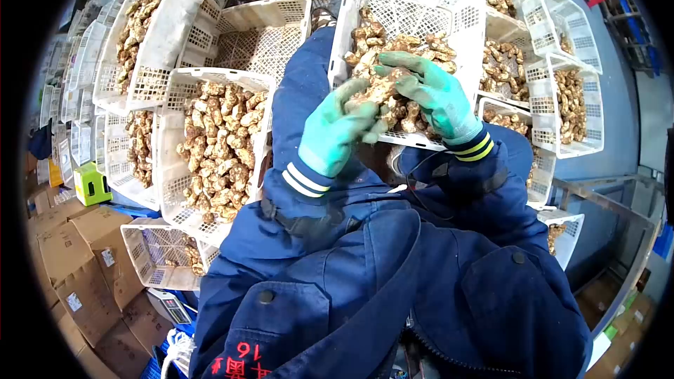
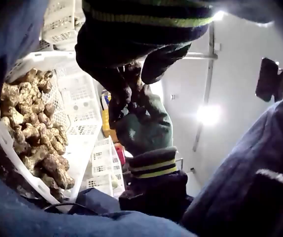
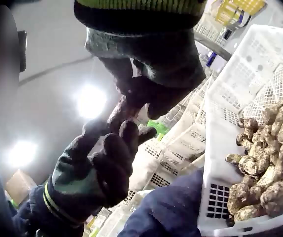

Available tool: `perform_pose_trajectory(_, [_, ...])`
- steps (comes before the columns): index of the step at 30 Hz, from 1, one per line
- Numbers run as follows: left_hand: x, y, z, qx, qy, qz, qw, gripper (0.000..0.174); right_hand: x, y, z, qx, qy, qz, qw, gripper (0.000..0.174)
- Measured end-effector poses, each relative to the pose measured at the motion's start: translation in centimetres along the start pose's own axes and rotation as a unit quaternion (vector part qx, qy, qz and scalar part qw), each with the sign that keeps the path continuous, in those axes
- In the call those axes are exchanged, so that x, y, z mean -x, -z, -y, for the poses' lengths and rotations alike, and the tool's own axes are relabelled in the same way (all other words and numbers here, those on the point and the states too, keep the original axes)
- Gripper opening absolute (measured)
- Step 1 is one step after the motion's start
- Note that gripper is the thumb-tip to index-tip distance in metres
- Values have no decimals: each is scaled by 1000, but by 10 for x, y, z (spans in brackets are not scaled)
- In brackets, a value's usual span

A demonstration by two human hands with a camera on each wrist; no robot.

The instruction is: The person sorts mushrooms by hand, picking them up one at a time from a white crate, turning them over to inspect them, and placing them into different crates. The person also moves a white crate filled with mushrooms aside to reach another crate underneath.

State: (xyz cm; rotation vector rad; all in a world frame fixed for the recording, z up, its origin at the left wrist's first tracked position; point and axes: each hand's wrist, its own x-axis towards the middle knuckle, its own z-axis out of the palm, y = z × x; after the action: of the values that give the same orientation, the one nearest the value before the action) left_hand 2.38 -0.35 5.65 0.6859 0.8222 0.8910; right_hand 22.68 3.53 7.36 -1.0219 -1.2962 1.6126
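Note:
I hold a knobbly tan root piece (image 1: 379, 88) between both green-gloved hands, just above a white slotted crate (image 1: 411, 0) full of the same roots that rests on my blue-clad lap. My left hand (image 1: 338, 132) grips the piece from the near left. Fingers of my right hand (image 1: 430, 92) curl over it from the right. In the left wrist view, the left hand (image 2: 126, 64) and right hand (image 2: 146, 126) meet on the dark root piece (image 2: 131, 86) beside the crate (image 2: 77, 101). The right wrist view shows the right hand (image 3: 151, 69), the left hand (image 3: 99, 168) and the crate (image 3: 230, 113).
Several white crates (image 1: 210, 140) of roots crowd the left and far side, with more crates (image 1: 572, 102) on the right. Cardboard boxes (image 1: 77, 267) lie at lower left beside a green device (image 1: 91, 182). A metal frame (image 1: 618, 217) stands at right.

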Motion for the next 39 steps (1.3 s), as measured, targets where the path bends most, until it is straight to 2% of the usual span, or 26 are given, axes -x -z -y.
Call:
perform_pose_trajectory(1, [-1, 4, 0, 62, 49, 25, 997, 59, -1, 6, 2, -8, -2, 45, 999, 59])
perform_pose_trajectory(4, [-2, 17, 9, 200, 167, 126, 957, 59, -4, 13, -2, -54, 39, 106, 992, 70])
perform_pose_trajectory(8, [-4, 12, 14, 225, 211, 172, 936, 50, -4, -2, -1, -159, 73, 144, 974, 74])
perform_pose_trajectory(9, [2, 7, 10, 133, 140, 136, 972, 43, -4, -2, -5, -184, 82, 150, 968, 74])
perform_pose_trajectory(10, [1, 6, 9, 134, 119, 120, 976, 39, -10, 1, -14, -122, 128, 134, 975, 75])
perform_pose_trajectory(13, [1, 11, 11, 129, 70, 69, 987, 32, -8, 12, -12, -116, 39, 47, 991, 72])
perform_pose_trajectory(14, [0, 13, 11, 126, 54, 53, 989, 30, -3, 17, -6, -88, 11, 21, 996, 65])
perform_pose_trajectory(15, [0, 14, 10, 126, 57, 54, 989, 31, -1, 20, -2, -67, -23, 3, 998, 60])
perform_pose_trajectory(21, [-3, 29, 13, 155, 91, 95, 979, 37, 2, 27, -16, -27, -31, -2, 999, 51])
perform_pose_trajectory(22, [6, 15, 2, 26, 83, -19, 996, 26, 2, 29, -15, -29, -39, -18, 999, 48])
perform_pose_trajectory(25, [8, 36, 10, 48, 77, -15, 996, 18, 4, 45, -16, -20, -49, -62, 997, 45])
perform_pose_trajectory(26, [8, 42, 11, 133, 108, 6, 985, 16, 5, 52, -21, -22, -57, -76, 995, 45])
perform_pose_trajectory(27, [10, 38, 8, 181, 122, -20, 976, 22, 5, 54, -22, -25, -66, -89, 994, 45])
perform_pose_trajectory(29, [7, 65, 24, 317, 165, 179, 917, 38, 6, 52, -23, -19, -67, -63, 996, 46])
perform_pose_trajectory(31, [6, 55, 20, 372, 197, 157, 893, 48, 2, 39, -20, -3, -54, -11, 998, 48])
perform_pose_trajectory(32, [6, 49, 19, 399, 214, 146, 879, 53, 2, 29, -19, 27, 2, 38, 999, 50])
perform_pose_trajectory(33, [4, 44, 19, 425, 226, 177, 859, 54, 1, 19, -16, 51, 60, 84, 993, 52])
perform_pose_trajectory(35, [4, 38, 20, 473, 248, 236, 812, 57, -8, -10, -12, 23, 62, 78, 995, 54])
perform_pose_trajectory(36, [7, 35, 17, 446, 266, 205, 830, 60, -11, -14, -10, 13, 46, 96, 994, 51])
perform_pose_trajectory(39, [14, 24, 3, 338, 213, 209, 893, 64, -19, -15, -8, -15, 24, 138, 990, 46])
